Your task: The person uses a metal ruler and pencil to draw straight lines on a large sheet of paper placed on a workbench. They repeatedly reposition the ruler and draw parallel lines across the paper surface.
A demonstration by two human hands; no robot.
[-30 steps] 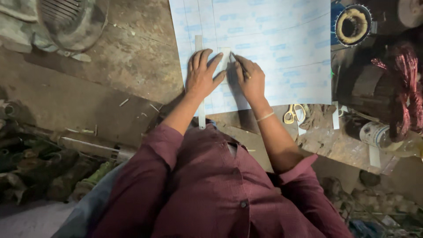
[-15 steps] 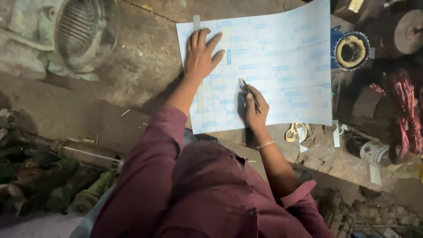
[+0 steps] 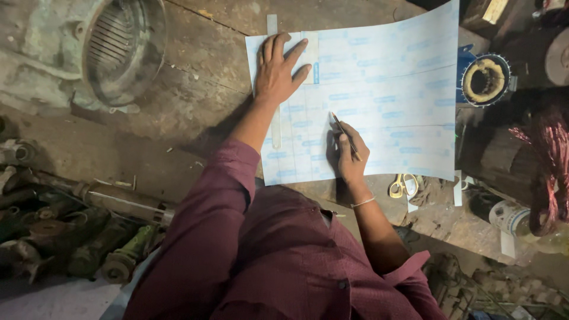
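Observation:
A large pale blue printed sheet (image 3: 385, 101) lies flat on a worn wooden bench. My left hand (image 3: 280, 70) presses down, fingers spread, on a clear ruler (image 3: 275, 127) that runs along the sheet's left part. Lower on the sheet, my right hand (image 3: 351, 155) grips a thin pen (image 3: 345, 134), its tip touching the paper to the right of the ruler. Both arms are in maroon sleeves.
Yellow-handled scissors (image 3: 403, 185) lie just below the sheet's lower edge. A motor stator with copper windings (image 3: 485, 79) sits at the right, a coil of reddish wire (image 3: 548, 160) beyond it. A grey motor housing (image 3: 112, 50) is at upper left, and greasy metal parts (image 3: 53, 225) at lower left.
My right hand with the pen has drawn down the sheet, away from my left hand, which stays pressed on the ruler. The camera view has shifted so the sheet sits lower and more central.

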